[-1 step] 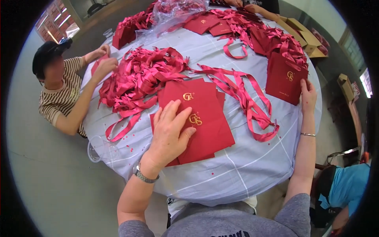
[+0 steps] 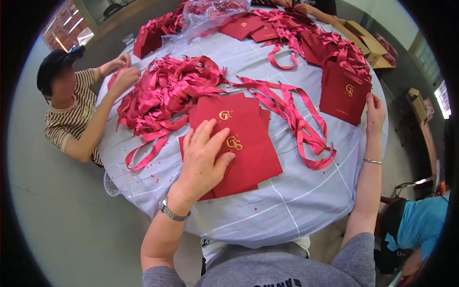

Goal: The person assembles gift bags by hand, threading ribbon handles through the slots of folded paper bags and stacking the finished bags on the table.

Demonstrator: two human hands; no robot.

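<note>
My left hand (image 2: 203, 160) lies with its fingers spread on a stack of flat dark-red paper bags (image 2: 258, 162) with gold printing. The stack rests on the cloth in front of me, its sheets slightly fanned. At the right side of the table, my right hand (image 2: 376, 115) has its fingers bent and their tips at the right edge of a red paper bag (image 2: 342, 98). That bag leans against a row of other bags with ribbon handles (image 2: 351, 57). Loose pink-red ribbons (image 2: 287, 110) trail over the cloth between my hands.
A big heap of ribbons (image 2: 177, 88) lies beyond the stack. A person in a striped shirt (image 2: 71, 110) handles a red piece at the left. A clear plastic cup (image 2: 114, 179) lies at the table's left edge. Plastic wrap (image 2: 210, 16) and cardboard boxes (image 2: 358, 40) are farther back.
The whole view has shifted slightly left. My right hand sits a little farther right against the bag's edge; my left hand stays on the stack.
</note>
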